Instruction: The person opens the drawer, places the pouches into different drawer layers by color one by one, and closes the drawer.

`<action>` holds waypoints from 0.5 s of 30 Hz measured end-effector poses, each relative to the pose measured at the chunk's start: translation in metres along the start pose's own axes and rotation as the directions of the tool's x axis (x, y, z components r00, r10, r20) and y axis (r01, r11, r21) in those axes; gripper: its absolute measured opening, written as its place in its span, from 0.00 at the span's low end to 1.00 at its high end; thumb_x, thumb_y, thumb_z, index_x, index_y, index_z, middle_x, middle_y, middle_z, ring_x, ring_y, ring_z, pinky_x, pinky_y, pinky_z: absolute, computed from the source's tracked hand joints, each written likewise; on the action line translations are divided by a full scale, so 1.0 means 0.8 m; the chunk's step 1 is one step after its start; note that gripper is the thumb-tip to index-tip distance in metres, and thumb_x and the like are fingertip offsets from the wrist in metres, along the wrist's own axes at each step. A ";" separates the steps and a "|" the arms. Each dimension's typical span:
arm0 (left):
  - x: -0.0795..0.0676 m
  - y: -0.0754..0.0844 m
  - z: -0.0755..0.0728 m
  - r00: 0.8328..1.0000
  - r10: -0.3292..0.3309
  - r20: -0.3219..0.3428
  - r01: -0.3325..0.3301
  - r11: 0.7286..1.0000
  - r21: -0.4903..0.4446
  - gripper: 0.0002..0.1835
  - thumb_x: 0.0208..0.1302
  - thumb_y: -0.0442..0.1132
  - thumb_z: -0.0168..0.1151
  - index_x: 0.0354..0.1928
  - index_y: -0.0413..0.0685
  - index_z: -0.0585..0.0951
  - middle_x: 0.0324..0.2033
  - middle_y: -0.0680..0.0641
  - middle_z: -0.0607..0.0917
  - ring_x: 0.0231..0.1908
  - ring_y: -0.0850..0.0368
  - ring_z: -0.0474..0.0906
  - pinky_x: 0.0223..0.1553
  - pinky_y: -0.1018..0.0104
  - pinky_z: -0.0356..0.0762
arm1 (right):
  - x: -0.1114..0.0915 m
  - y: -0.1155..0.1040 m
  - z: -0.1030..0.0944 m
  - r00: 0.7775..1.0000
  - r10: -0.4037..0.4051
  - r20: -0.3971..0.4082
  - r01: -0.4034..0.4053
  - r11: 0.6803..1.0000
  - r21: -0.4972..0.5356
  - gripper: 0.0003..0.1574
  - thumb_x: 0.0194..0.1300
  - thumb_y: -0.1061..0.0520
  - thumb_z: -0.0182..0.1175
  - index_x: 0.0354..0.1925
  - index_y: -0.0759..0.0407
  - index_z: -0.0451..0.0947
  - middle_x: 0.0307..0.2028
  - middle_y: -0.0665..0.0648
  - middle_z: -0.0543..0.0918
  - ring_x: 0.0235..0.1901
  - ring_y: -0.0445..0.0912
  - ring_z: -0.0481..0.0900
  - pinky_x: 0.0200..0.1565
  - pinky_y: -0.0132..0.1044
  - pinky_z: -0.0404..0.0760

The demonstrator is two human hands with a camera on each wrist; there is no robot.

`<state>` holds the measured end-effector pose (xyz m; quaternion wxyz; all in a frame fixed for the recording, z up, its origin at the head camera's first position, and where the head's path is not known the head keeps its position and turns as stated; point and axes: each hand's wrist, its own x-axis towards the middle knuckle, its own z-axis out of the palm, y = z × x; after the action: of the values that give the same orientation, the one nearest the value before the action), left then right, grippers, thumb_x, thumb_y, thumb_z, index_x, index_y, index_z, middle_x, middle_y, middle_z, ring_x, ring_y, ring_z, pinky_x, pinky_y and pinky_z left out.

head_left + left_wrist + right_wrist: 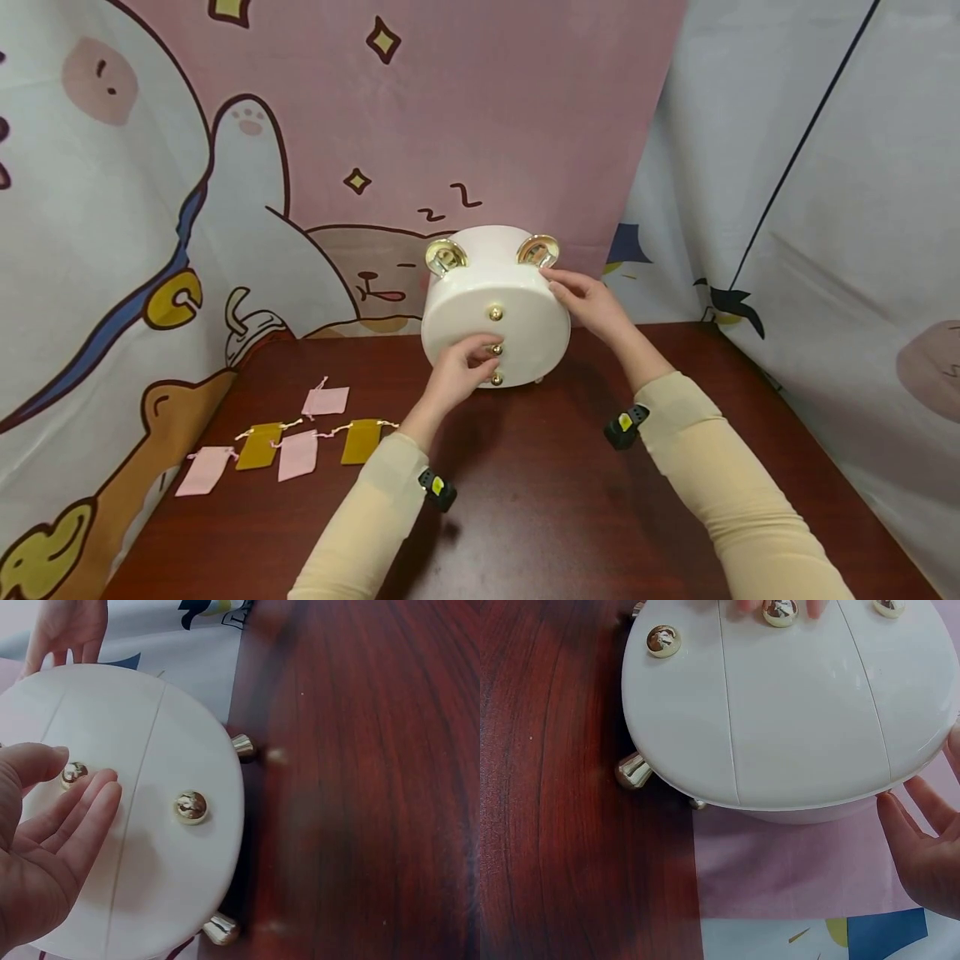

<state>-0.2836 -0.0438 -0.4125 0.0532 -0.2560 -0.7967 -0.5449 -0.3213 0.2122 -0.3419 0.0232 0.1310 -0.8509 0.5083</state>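
Head view: open left hand [454, 371] brackets the middle knob [497, 350] of the box [534, 333] on the worktop [540, 500], open right hand [590, 303] touches the box's right side; seemingly a reach, next needing a pinch.

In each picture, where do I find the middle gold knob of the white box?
Head: the middle knob is slightly below centre, beside the left hand.
Left wrist: the middle knob is left, at mid-height.
Right wrist: the middle knob is at the top edge.
Shared landmark: the white front panel.
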 end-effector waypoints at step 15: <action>0.009 -0.017 0.012 0.993 -0.111 -0.039 0.101 0.974 -0.200 0.12 0.65 0.27 0.63 0.50 0.37 0.84 0.38 0.35 0.86 0.35 0.41 0.86 0.38 0.54 0.85 | -0.001 -0.002 -0.001 1.000 0.012 -0.007 -0.012 1.000 -0.012 0.31 0.74 0.41 0.54 0.70 0.46 0.69 0.70 0.57 0.67 0.65 0.60 0.68 0.57 0.59 0.74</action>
<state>-0.2944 -0.0368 -0.4255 0.0181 -0.2034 -0.7494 -0.6298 -0.3201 0.2125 -0.3403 0.0237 0.1241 -0.8547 0.5036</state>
